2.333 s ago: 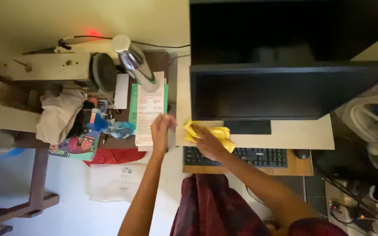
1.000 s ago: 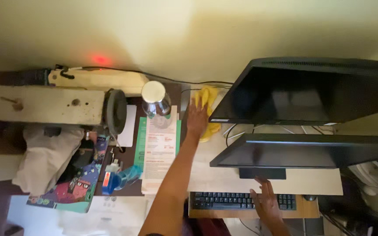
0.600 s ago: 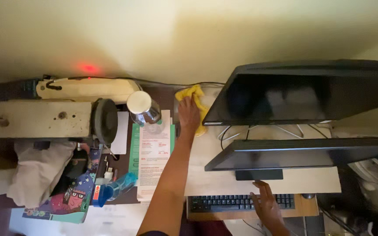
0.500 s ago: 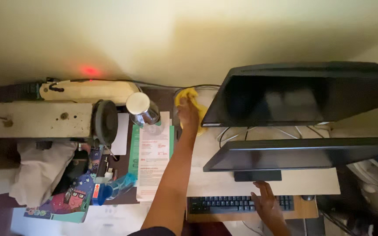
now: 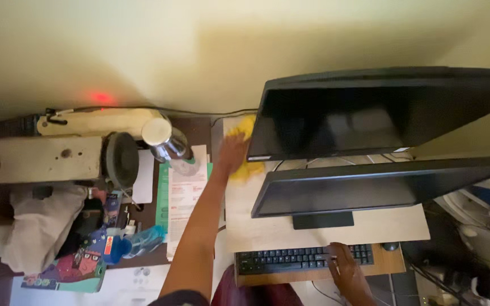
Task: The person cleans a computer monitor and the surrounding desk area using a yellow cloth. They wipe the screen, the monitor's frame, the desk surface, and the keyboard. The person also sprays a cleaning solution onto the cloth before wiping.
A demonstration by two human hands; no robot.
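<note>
Beside monitor, left hand (image 5: 232, 153) drawn back over yellow cloth (image 5: 246, 168)

A home work corner against a plain yellowish wall, half computer desk and half sewing station. A pale worktop (image 5: 370, 226) carries two black monitors (image 5: 381, 113) above a black keyboard (image 5: 290, 259) on a pull-out tray with a mouse (image 5: 391, 246). Just beside it stands an old cream sewing machine (image 5: 58, 153), with folded cloth (image 5: 35, 226), papers (image 5: 185, 192) and a steel bottle (image 5: 163, 139) crowded around.
</note>
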